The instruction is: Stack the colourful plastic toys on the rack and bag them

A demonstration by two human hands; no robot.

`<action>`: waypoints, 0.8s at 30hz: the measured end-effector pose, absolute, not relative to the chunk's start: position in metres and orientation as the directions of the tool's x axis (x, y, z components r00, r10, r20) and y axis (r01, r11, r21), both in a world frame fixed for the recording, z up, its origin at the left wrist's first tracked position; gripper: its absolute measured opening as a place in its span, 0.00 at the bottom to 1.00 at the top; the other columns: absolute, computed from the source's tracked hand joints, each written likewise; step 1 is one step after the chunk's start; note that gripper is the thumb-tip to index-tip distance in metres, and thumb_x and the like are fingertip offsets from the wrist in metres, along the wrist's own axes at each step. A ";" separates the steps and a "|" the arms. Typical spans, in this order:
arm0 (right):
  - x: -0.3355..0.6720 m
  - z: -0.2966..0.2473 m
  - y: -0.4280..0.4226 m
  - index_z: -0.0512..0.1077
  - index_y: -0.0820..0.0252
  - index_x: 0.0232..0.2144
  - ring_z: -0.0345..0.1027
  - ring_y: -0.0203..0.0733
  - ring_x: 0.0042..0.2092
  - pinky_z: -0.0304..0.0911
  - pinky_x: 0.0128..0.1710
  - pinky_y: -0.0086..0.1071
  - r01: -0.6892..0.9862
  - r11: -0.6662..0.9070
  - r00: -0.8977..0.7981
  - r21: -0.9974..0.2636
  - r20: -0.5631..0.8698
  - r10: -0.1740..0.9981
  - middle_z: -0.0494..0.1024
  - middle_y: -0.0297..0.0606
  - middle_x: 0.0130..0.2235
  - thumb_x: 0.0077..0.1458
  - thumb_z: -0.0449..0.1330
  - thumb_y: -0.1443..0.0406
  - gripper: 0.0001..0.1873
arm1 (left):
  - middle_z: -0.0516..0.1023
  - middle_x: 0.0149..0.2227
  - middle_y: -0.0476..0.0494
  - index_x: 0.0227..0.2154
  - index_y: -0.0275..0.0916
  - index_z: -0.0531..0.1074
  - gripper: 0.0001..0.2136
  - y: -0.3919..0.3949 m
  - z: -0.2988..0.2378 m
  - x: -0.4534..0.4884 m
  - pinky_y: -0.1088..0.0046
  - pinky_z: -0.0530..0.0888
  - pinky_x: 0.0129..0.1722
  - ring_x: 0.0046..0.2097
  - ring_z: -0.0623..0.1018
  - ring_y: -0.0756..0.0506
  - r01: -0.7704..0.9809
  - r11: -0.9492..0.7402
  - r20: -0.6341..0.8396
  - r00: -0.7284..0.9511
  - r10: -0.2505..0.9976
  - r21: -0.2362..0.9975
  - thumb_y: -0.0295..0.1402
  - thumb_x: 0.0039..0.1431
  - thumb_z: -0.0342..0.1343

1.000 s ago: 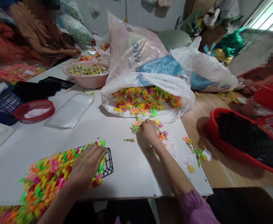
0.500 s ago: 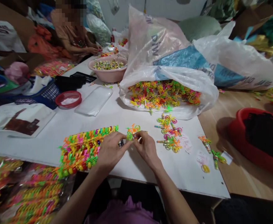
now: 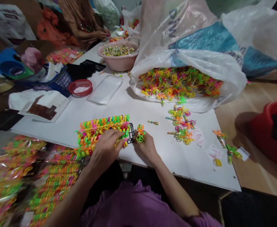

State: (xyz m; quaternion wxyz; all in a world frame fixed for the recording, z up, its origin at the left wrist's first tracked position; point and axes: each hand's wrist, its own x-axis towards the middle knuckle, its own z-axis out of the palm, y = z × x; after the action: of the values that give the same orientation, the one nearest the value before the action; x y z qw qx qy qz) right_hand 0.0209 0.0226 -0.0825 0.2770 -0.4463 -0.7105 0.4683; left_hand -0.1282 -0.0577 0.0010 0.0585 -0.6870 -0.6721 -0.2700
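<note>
My right hand [image 3: 146, 146] is closed on a small plastic toy bicycle [image 3: 140, 134] with a green wheel and orange parts, held just above the white table. My left hand [image 3: 107, 143] lies over the right end of a block of colourful toys set in rows [image 3: 91, 134], its fingers stretched out and touching them. A bare end of a black plastic grid [image 3: 131, 134] sticks out from under these rows, between my hands. Beyond my right hand lies a loose tube of small candies [image 3: 153, 122]. More toy bicycles with tubes [image 3: 182, 124] lie in a cluster to the right.
A big white sack [image 3: 233, 78] spills toys at the back. A pink basin [image 3: 119, 63] of small tubes, a red basket [image 3: 80, 87] and clear bags [image 3: 106, 90] stand farther left. A red tub [image 3: 266, 126] is on the right. Another person's hands [image 3: 104, 34] work at the far end.
My hands have parted: the left has moved from the toy onto the rows, while the right keeps the toy bicycle. A loose tube now lies on the table. The view has shifted.
</note>
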 end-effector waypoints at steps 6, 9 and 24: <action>0.011 -0.074 0.014 0.64 0.59 0.31 0.61 0.37 0.32 0.57 0.33 0.29 0.405 0.417 -0.568 -0.813 0.134 0.812 0.66 0.35 0.31 0.51 0.50 0.70 0.05 | 0.75 0.39 0.42 0.42 0.36 0.70 0.10 -0.054 -0.007 -0.110 0.63 0.68 0.47 0.44 0.72 0.43 0.974 -0.151 0.383 0.076 0.921 0.170 0.28 0.58 0.49; 0.015 -0.069 0.012 0.63 0.59 0.33 0.61 0.38 0.34 0.58 0.34 0.30 0.420 0.449 -0.602 -0.789 0.127 0.788 0.65 0.36 0.33 0.53 0.48 0.70 0.06 | 0.75 0.40 0.43 0.42 0.37 0.70 0.10 -0.057 -0.007 -0.108 0.64 0.69 0.47 0.44 0.72 0.44 0.966 -0.169 0.363 0.089 0.927 0.195 0.30 0.58 0.51; 0.019 -0.071 0.019 0.63 0.59 0.31 0.61 0.38 0.33 0.59 0.33 0.30 0.347 0.351 -0.601 -0.870 0.081 0.795 0.67 0.36 0.31 0.48 0.48 0.68 0.06 | 0.75 0.38 0.45 0.49 0.40 0.65 0.14 -0.055 -0.014 -0.100 0.68 0.69 0.44 0.42 0.73 0.46 0.954 -0.156 0.398 0.043 0.916 0.256 0.32 0.61 0.49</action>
State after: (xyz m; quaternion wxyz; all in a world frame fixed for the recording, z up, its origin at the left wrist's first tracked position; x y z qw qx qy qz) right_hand 0.0186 0.0190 -0.0714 0.2564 -0.3657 -0.7808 0.4369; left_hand -0.1001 -0.0547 -0.0137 0.0392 -0.7212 -0.6483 -0.2408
